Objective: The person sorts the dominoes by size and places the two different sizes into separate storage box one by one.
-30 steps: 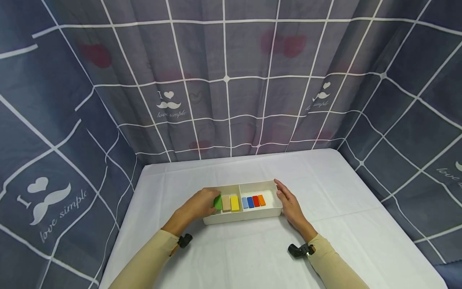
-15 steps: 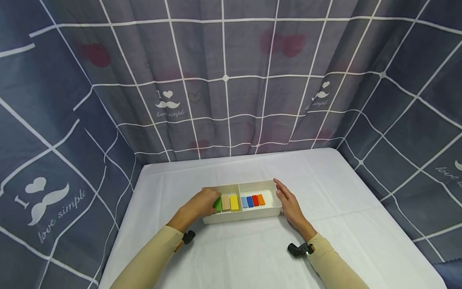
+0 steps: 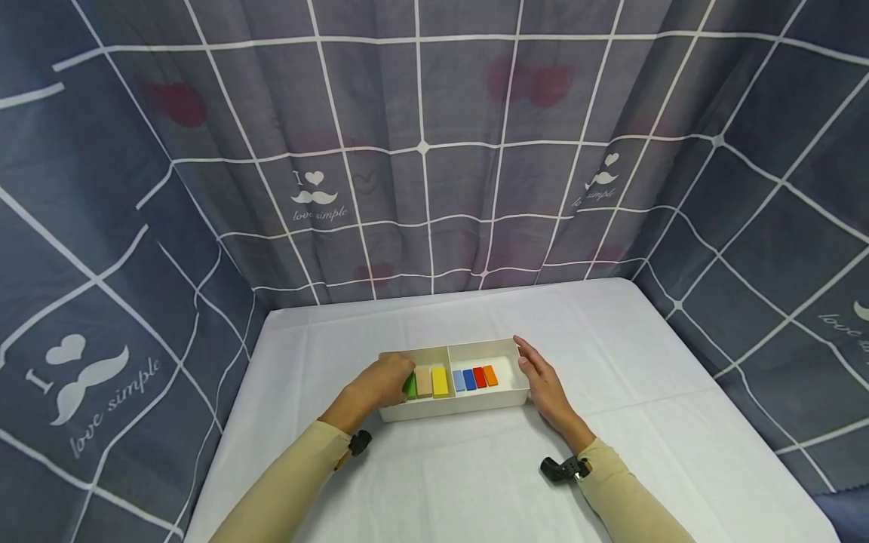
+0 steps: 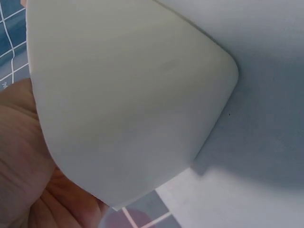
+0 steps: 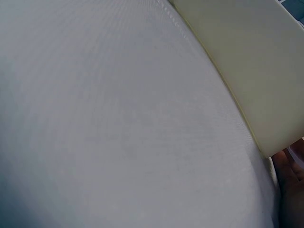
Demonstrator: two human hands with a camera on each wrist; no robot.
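Note:
A cream two-compartment box sits on the white-covered table. My left hand reaches over its left end, with curled fingertips around a green block that they partly hide. Beside it in the left compartment stand a tan block and a yellow block. The right compartment holds a row of smaller blocks: light blue, blue, red and orange. My right hand rests along the right end wall, fingers extended. Outer box walls fill much of the left wrist view.
White cloth covers the table. Dark grid-patterned curtains enclose it at the back and both sides. A divider splits the box. Each wrist wears a small black camera.
The left wrist and forearm have shifted slightly right and up, and the left fingers cover more of the green block. The right hand and box stay nearly still.

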